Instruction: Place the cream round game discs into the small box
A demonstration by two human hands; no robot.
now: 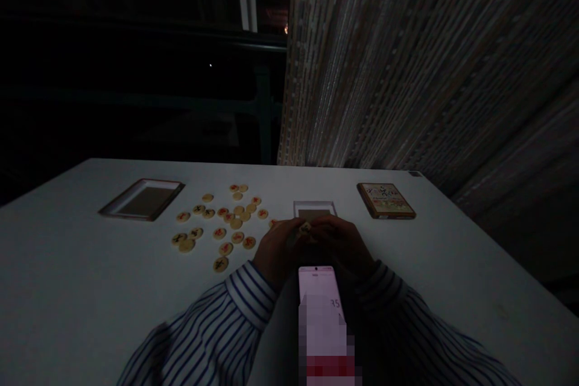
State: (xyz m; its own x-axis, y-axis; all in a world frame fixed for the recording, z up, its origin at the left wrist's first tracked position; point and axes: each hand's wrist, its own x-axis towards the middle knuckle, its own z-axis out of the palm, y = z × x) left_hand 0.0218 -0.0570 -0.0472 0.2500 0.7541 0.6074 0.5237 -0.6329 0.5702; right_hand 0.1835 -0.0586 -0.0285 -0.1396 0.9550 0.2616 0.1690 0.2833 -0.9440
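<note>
Nearest, a lit phone (pixel 321 301) stands upright between two striped sleeves (pixel 244 307). Just past it the left hand (pixel 277 248) and right hand (pixel 344 244) meet over the white table (pixel 81 289), fingers (pixel 294 230) curled inward and bunched together. A pale round game piece (pixel 305 228) shows between the fingertips of both hands; in the dim light I cannot tell which hand grips it. To the left, more round game pieces (pixel 221 223) with red or dark marks lie scattered flat, well apart from the hands. Just beyond the knuckles sits a small open box (pixel 315 209). Farther left lies a shallow tray (pixel 142 199), farther right a printed box (pixel 386 200). Behind the table hangs a ribbed curtain (pixel 407 60).
</note>
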